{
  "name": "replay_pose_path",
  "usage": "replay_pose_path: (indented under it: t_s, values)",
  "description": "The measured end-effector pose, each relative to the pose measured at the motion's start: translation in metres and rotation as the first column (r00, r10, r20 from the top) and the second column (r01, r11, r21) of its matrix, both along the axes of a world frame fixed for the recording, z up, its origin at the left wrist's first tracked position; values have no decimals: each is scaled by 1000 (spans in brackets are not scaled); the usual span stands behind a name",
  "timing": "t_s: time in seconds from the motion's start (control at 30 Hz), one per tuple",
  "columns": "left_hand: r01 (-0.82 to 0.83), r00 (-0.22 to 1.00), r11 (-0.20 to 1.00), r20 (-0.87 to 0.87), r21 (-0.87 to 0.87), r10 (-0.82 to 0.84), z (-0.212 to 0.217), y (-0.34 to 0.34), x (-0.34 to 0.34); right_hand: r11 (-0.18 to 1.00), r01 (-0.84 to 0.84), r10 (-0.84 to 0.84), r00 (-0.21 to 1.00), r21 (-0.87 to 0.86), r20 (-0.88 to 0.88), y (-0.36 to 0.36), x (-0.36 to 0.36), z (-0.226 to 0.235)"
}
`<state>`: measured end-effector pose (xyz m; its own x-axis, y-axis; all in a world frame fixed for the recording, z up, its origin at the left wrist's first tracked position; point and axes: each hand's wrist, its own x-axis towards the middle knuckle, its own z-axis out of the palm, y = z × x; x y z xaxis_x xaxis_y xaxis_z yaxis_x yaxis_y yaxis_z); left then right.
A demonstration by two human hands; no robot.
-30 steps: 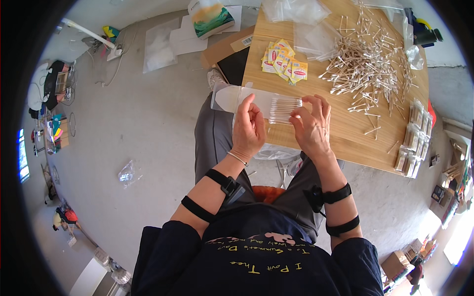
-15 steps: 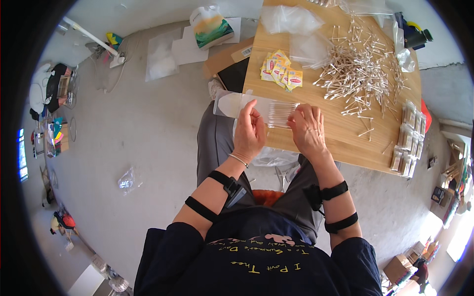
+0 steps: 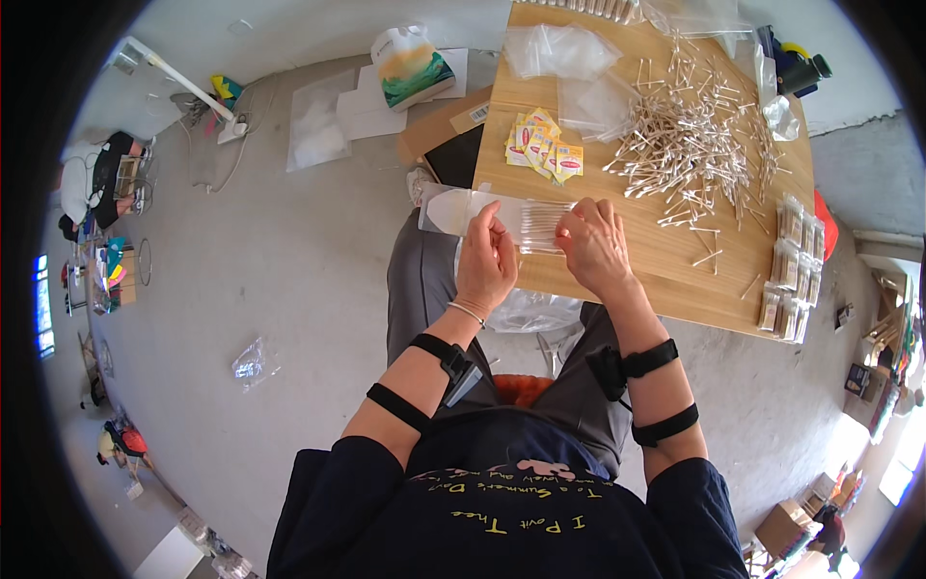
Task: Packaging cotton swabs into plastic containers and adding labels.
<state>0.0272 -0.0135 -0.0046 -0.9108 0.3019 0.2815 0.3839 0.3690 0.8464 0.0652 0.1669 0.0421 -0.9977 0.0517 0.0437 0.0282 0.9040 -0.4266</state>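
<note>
A clear plastic case [image 3: 447, 209] lies open across the table's near left corner, its left part reaching past the edge. Cotton swabs [image 3: 542, 226] lie side by side in its right part. My left hand [image 3: 488, 261] is curled round the middle of the case, hiding part of it. At the right end of the row, my right hand [image 3: 595, 251] has thumb and fingertips pinched on the swabs; how many it grips is hidden. A big loose heap of cotton swabs [image 3: 690, 145] spreads beyond my right hand. Yellow-and-white printed cards [image 3: 545, 147] lie fanned out beyond the case.
Filled swab packs [image 3: 793, 261] are stacked along the right edge of the wooden table [image 3: 666, 280]. Clear plastic bags [image 3: 559, 50] lie at its far left. A cardboard box [image 3: 449, 130] stands beside the table, and a plastic wrapper [image 3: 253, 364] lies on the floor.
The table and its contents have shifted slightly left in view. My right hand has moved slightly left along the swab row, still pinching; my left hand keeps its place on the case.
</note>
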Motion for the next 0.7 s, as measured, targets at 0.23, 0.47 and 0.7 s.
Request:
replay_pose_path:
  t_s: [0.23,0.47,0.7]
  values:
    - [2,1000,1000,12,3,-2,1,0,0,999,-36,35,998,17,44,0,-1,1]
    - [-14,1000,998,6,59,14,4,1,-1,1000,10,-9,991,10,-133,-4,9,0]
    - [122,976,981,162,152,-146,29,2,0,902,143,-223,963,-407,-155,-15,31,3]
